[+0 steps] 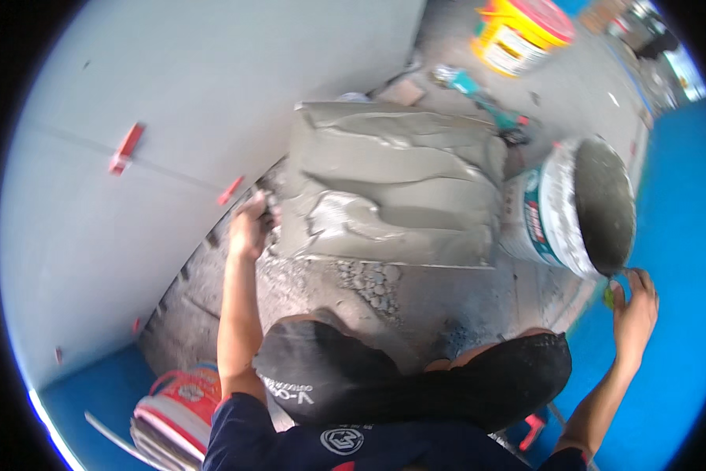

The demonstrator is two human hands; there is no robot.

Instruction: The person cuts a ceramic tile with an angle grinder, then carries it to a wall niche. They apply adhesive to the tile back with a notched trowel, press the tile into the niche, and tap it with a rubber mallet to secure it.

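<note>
A rectangular tile (400, 188) faces up in front of my knees, spread with thick, ridged wet grey mortar. My left hand (249, 226) is closed at its left edge, and the fingertips are partly hidden there. To the right, a white bucket (561, 208) leans over with its mouth turned right, its inside coated in grey mortar. My right hand (636, 306) is just below the bucket's lower rim with its fingers curled. A small yellow-green piece (609, 295) shows by its thumb; what the hand holds is not clear.
A large pale panel with red clips (127, 149) rises on the left. Beyond the tile lie a teal power tool (479, 98) and a yellow bucket (520, 39) with a red lid. A red-and-white bucket (182, 408) stands lower left. Rubble (369, 284) covers floor near my knees.
</note>
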